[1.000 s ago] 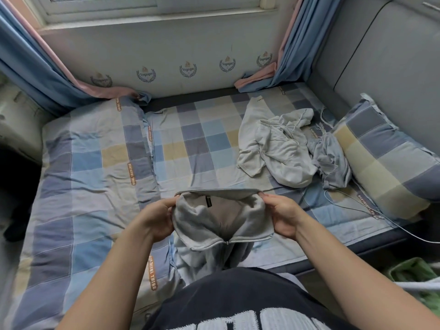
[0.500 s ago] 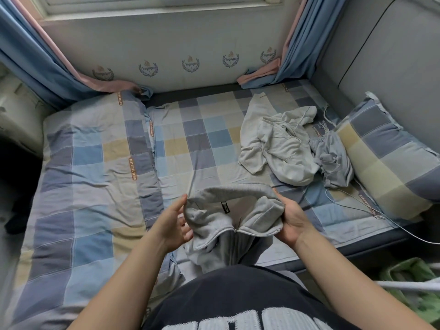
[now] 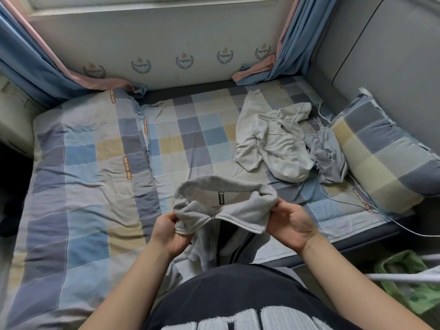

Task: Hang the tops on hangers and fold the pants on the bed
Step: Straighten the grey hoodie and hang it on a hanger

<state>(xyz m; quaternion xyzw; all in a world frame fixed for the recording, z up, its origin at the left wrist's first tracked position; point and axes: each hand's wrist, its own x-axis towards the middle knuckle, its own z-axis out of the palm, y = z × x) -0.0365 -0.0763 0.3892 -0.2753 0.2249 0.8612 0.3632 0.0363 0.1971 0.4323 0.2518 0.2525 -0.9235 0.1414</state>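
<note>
I hold a grey zip-up top by its collar above the near edge of the bed. My left hand grips the collar's left front edge beside the zipper. My right hand pinches the collar's right side. The rest of the top hangs down in front of my body, and a black label shows inside the collar. A crumpled pale hoodie and a grey-blue garment lie on the bed's far right.
A checked pillow leans against the grey headboard at right. A thin white cable trails across the bed's right edge. Blue curtains hang at both back corners. A green bag sits on the floor at lower right.
My left hand let go of the collar and took hold again at its front edge near the zipper. The collar, stretched flat before, now curves into an open ring.
</note>
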